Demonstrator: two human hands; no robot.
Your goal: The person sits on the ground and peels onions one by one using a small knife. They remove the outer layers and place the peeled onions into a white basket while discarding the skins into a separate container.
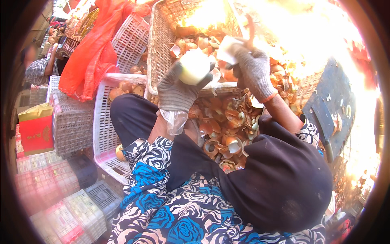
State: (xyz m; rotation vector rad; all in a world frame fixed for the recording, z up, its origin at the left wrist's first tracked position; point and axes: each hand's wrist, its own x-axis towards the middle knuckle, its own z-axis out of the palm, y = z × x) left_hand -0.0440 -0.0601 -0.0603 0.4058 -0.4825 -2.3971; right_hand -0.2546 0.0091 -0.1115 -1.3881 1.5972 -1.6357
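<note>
My left hand (182, 88), in a grey knitted glove with a clear plastic cuff at the wrist, holds a peeled white onion (195, 67) from below. Just right of it, my gloved right hand (254, 68) grips a pale flat object (227, 50), too blurred and bright to name. A thin brown strip (251, 27) sticks up by that hand; whether it belongs to the object is unclear. Beneath both hands, onion skins (234, 117) heap up between my knees. More skins lie in the plastic basket (160, 45) ahead.
At left, a white plastic crate (102, 122) holds several unpeeled onions (125, 87), beside a red mesh sack (91, 58). A cleaver (323, 119) rests on a dark board (338, 91) at right. Stacked crates (73, 122) and a red bag (36, 129) stand further left. A person (41, 68) is behind.
</note>
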